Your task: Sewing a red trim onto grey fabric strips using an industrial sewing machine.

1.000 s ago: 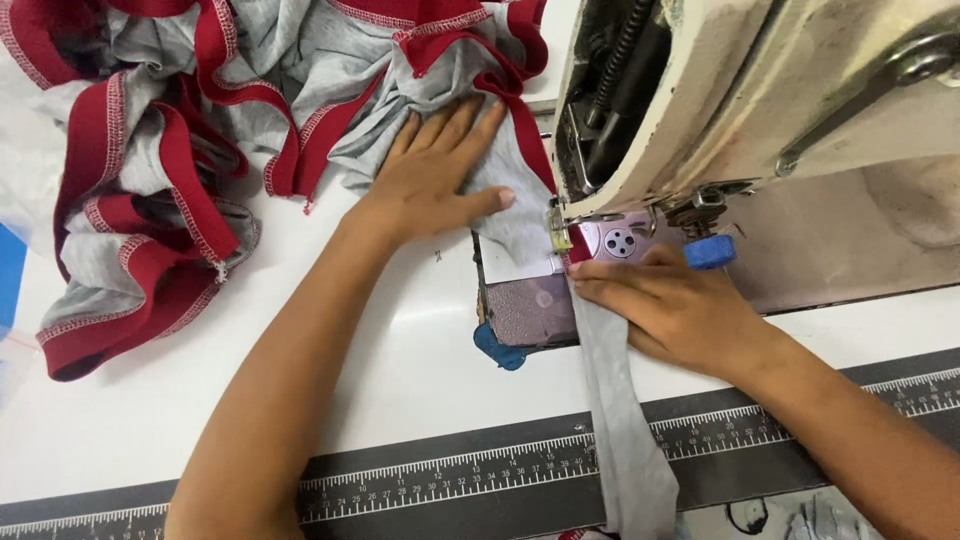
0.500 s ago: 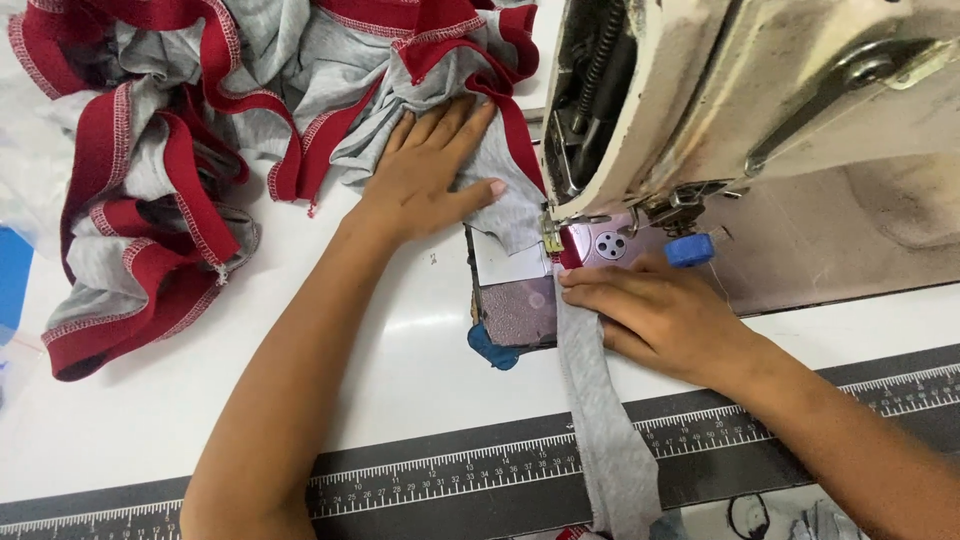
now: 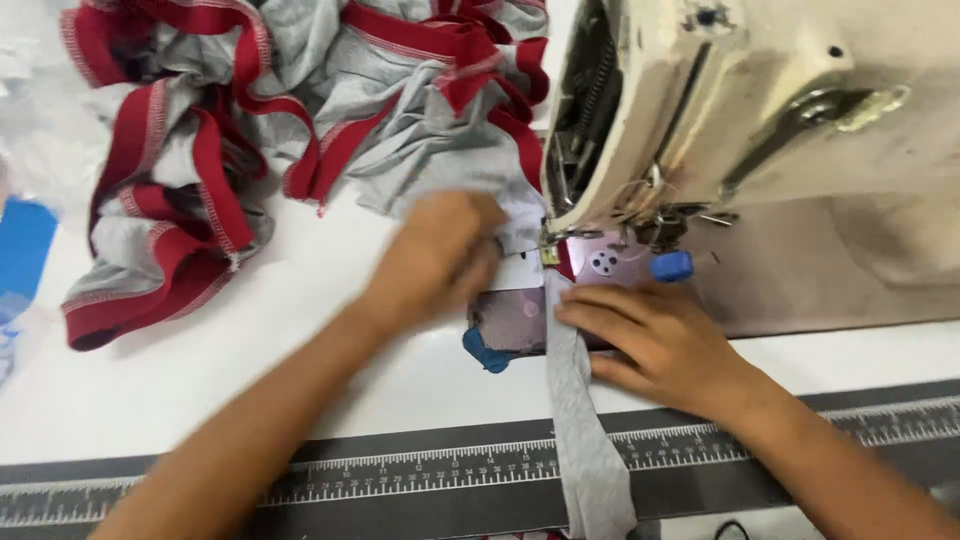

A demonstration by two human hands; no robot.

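My right hand (image 3: pixel 655 345) lies flat and open, fingers extended, pressing the grey fabric strip (image 3: pixel 580 420) onto the white table (image 3: pixel 200 400) just in front of the sewing machine (image 3: pixel 760 120). The strip runs from the presser foot area toward me, crossing the printed ruler (image 3: pixel 400 475) at the table edge. My left hand (image 3: pixel 435 255) (motion-blurred) rests on the grey fabric beside the needle; I cannot tell whether its fingers are curled. The red-and-grey garment pile (image 3: pixel 250 130) sits behind it.
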